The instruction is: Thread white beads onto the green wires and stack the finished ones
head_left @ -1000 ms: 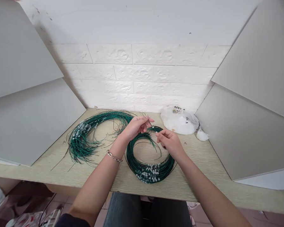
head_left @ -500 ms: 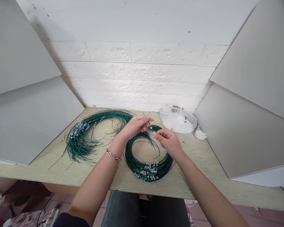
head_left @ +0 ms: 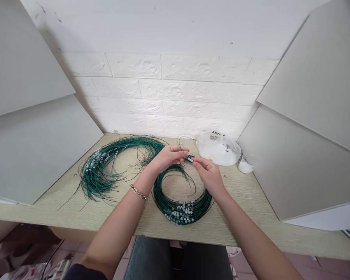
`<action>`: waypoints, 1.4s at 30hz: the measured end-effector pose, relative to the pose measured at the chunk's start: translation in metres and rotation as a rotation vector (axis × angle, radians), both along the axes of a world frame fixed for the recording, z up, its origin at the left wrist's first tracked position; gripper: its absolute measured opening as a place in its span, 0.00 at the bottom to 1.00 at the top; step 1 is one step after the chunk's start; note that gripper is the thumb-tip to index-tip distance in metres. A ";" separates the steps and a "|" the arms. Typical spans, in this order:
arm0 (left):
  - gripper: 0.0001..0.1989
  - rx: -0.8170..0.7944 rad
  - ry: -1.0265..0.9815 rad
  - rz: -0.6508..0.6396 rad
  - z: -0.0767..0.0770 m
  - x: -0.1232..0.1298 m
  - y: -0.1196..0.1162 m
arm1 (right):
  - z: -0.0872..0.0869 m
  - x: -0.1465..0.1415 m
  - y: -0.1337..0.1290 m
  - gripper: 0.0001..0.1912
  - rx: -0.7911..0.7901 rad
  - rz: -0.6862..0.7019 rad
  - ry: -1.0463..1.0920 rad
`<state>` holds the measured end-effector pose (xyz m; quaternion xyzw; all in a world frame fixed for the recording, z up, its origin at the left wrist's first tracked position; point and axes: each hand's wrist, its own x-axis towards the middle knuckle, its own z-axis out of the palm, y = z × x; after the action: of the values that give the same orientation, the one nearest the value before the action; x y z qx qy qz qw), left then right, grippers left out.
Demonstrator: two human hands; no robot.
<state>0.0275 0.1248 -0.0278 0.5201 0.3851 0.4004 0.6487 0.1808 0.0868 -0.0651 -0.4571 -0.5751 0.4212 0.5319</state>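
Observation:
My left hand [head_left: 172, 156], a chain bracelet at its wrist, pinches a thin dark wire over the top of a round coil of green wires [head_left: 160, 194]. Close beside it, my right hand [head_left: 206, 171] has thumb and forefinger pressed together on small white beads [head_left: 190, 159]. More white beads [head_left: 182, 212] sit on the front of the round coil. A looser, curved bundle of green wires [head_left: 95, 175] with pale beads lies to the left. How the wire passes through the beads between my fingertips is too small to tell.
A clear plastic bag with white contents [head_left: 217, 149] lies at the back right, with a small white bundle [head_left: 245, 166] beside it. Grey panels [head_left: 61, 151] flank the wooden table [head_left: 221, 229] on both sides. A white brick-patterned wall stands behind.
My hands have come closer together, the left one shifting slightly down. The beads between them now sit in a tight group. The thin wire's loop behind my left hand has changed shape.

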 end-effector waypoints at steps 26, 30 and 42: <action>0.10 -0.123 -0.201 -0.004 -0.015 0.013 0.001 | 0.005 -0.001 -0.006 0.11 -0.003 0.115 0.037; 0.11 -0.117 -0.207 0.009 -0.015 0.014 0.001 | 0.002 -0.001 -0.002 0.12 -0.050 0.191 0.083; 0.13 0.034 -0.178 0.129 -0.009 0.010 0.001 | -0.004 -0.001 0.002 0.10 -0.084 0.194 0.088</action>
<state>0.0374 0.1256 -0.0367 0.4676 0.3515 0.4924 0.6445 0.1794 0.0886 -0.0696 -0.4022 -0.5746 0.5140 0.4938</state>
